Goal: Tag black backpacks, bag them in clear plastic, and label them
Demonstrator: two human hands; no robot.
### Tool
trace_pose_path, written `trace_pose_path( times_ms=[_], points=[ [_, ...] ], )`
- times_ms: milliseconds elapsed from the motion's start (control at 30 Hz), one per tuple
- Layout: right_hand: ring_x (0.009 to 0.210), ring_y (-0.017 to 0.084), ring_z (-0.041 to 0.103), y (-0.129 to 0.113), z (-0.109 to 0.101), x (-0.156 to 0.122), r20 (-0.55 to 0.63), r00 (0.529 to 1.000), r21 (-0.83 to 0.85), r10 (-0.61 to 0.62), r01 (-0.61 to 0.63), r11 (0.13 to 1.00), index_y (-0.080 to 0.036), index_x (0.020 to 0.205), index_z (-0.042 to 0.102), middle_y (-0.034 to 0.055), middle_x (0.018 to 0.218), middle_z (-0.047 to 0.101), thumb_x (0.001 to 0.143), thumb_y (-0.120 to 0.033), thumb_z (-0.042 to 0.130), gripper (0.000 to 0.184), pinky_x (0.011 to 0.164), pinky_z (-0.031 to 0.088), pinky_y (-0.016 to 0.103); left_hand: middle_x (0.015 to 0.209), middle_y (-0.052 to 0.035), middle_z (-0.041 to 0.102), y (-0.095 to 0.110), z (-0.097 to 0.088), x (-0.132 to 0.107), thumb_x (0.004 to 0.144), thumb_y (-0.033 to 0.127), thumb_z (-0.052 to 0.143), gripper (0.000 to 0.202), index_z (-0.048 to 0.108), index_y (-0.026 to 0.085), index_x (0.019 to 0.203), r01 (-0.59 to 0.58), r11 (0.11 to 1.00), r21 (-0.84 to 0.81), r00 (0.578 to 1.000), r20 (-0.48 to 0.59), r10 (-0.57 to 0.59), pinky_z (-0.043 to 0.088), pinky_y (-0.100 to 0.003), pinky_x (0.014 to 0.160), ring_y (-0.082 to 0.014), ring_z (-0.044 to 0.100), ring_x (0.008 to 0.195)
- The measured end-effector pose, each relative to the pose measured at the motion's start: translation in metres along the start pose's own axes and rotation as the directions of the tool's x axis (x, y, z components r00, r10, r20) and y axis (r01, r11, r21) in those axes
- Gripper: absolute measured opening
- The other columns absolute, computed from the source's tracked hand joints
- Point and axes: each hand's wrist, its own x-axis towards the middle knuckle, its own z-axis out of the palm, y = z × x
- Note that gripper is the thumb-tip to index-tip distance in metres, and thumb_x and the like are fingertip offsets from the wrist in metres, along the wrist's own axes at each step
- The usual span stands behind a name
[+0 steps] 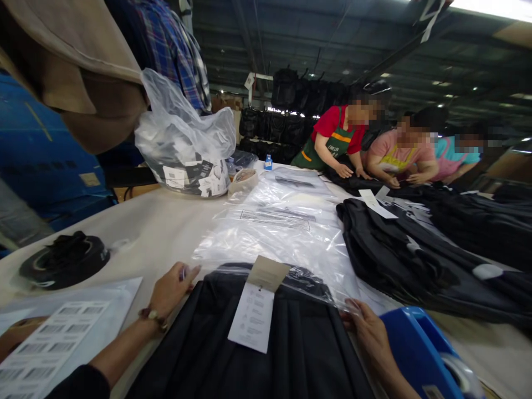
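Observation:
A black backpack (299,343) lies in front of me at the lower middle, its bottom end cut off by the frame. A white printed tag (250,318) and a beige tag (268,272) rest on it. Clear plastic bags (266,238) lie flat beyond, and the mouth of the nearest one stretches over the backpack's top end. My left hand (172,288) is closed at the left corner of that mouth, thumb and fingers pinching the plastic. On the opposite side, my right hand (368,330) is closed on the right edge of the plastic, beside the backpack.
Barcode label sheets (62,343) and a black tape roll (62,260) lie at left. A stuffed clear sack (187,149) stands behind. A blue tape dispenser (428,349) sits at lower right. Black bags (415,249) cover the right side, where several co-workers stand beyond.

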Motion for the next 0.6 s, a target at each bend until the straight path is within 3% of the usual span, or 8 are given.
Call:
trace_pose_path(
  times_ms=[100,200,267,333,467,533,600],
  points=[
    [0.068,0.024,0.063,0.006,0.001,-0.005,-0.023,0.982,-0.214,-0.188,0.179,0.960,-0.020,0.092,0.055,0.0050,0.073,0.066,0.067,-0.055,0.052,0.044,0.063,0.049,0.035,0.064,0.0014,0.057,-0.010,0.003,-0.004,0.074,0.042,0.041,0.020,0.043,0.023,0.070,-0.279,0.946,0.163,0.960,0.084,0.269,0.046,-0.028,0.061,-0.0177,0.057,0.061],
    [0.076,0.024,0.060,0.013,0.007,-0.009,0.003,0.896,-0.412,-0.444,0.406,0.816,-0.022,0.087,0.056,0.0067,0.082,0.064,0.073,-0.049,0.045,0.032,0.068,0.047,0.035,0.087,-0.0061,0.062,-0.025,0.009,-0.002,0.074,0.032,0.038,0.018,0.050,0.022,0.083,-0.516,0.849,0.112,0.853,0.157,0.498,0.046,-0.031,0.078,-0.0204,0.058,0.081],
    [0.075,0.022,0.058,0.016,0.014,-0.014,0.068,0.849,-0.425,-0.525,0.500,0.754,-0.024,0.082,0.056,0.0042,0.081,0.060,0.077,-0.045,0.042,0.025,0.066,0.046,0.033,0.100,-0.0097,0.061,-0.033,0.014,-0.001,0.073,0.027,0.038,0.026,0.052,0.021,0.094,-0.579,0.812,0.070,0.813,0.129,0.568,0.042,-0.032,0.089,-0.0215,0.056,0.095],
    [0.069,0.019,0.055,0.016,0.021,-0.021,0.078,0.866,-0.387,-0.494,0.483,0.786,-0.025,0.076,0.054,0.0011,0.075,0.057,0.078,-0.044,0.042,0.023,0.061,0.044,0.029,0.097,-0.0091,0.062,-0.034,0.016,-0.001,0.074,0.029,0.037,0.026,0.052,0.021,0.095,-0.554,0.831,0.056,0.831,0.085,0.549,0.041,-0.032,0.089,-0.0218,0.056,0.094],
    [0.063,0.018,0.052,0.006,0.029,-0.035,0.012,0.934,-0.252,-0.358,0.349,0.902,-0.024,0.074,0.053,-0.0013,0.067,0.056,0.074,-0.045,0.045,0.023,0.054,0.041,0.027,0.072,0.0000,0.059,-0.019,0.011,-0.011,0.071,0.042,0.041,0.021,0.049,0.023,0.075,-0.340,0.935,0.101,0.940,0.052,0.336,0.044,-0.028,0.066,-0.0201,0.057,0.071],
    [0.063,0.018,0.050,-0.001,0.026,-0.040,-0.009,0.928,-0.218,-0.372,0.361,0.907,-0.024,0.070,0.051,-0.0021,0.065,0.054,0.071,-0.043,0.049,0.019,0.054,0.039,0.026,0.063,0.0029,0.056,-0.008,0.005,-0.017,0.066,0.044,0.045,0.021,0.047,0.023,0.069,-0.211,0.972,0.104,0.977,0.045,0.207,0.042,-0.027,0.060,-0.0196,0.056,0.065],
    [0.061,0.017,0.046,-0.004,0.020,-0.042,-0.029,0.921,-0.229,-0.388,0.372,0.900,-0.024,0.065,0.049,-0.0036,0.061,0.050,0.067,-0.038,0.053,0.015,0.052,0.037,0.025,0.060,0.0035,0.057,-0.001,-0.001,-0.024,0.061,0.045,0.051,0.022,0.048,0.023,0.065,-0.088,0.996,0.010,0.990,0.114,0.086,0.043,-0.027,0.064,-0.0212,0.058,0.069]
  ],
)
